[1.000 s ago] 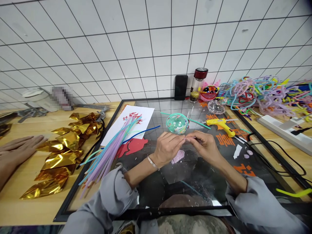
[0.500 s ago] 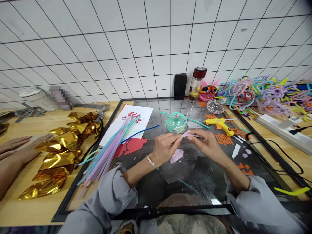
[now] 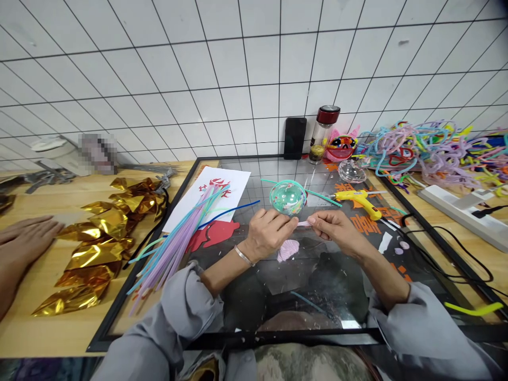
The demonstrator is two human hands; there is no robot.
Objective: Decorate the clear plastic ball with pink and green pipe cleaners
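Between my two hands a short stretch of pale purple pipe cleaner point(image 3: 304, 224) shows; the rest of it is hidden by the fingers. My left hand point(image 3: 270, 232) pinches one side of it, and my right hand point(image 3: 331, 227) grips the other between thumb and fingers. Just beyond the hands sits a clear dome point(image 3: 288, 198) with green and coloured bits inside. A flat pale purple coiled piece point(image 3: 288, 250) lies on the glass below my left hand. To the left, a bundle of purple and blue pipe cleaners point(image 3: 180, 241) rests partly on white paper point(image 3: 234, 185).
A yellow glue gun point(image 3: 359, 200) lies at right, its cord near a power strip point(image 3: 468, 217). Behind stand a phone point(image 3: 295, 138), a glass bottle point(image 3: 322, 135) and a pipe-cleaner heap point(image 3: 420, 151). Gold foil point(image 3: 99, 248) and another person's hand point(image 3: 34, 241) are at left.
The purple pipe cleaner between my hands was bent upward and now looks straighter, with less of it showing. My right hand has turned slightly, and its fingers have closed more.
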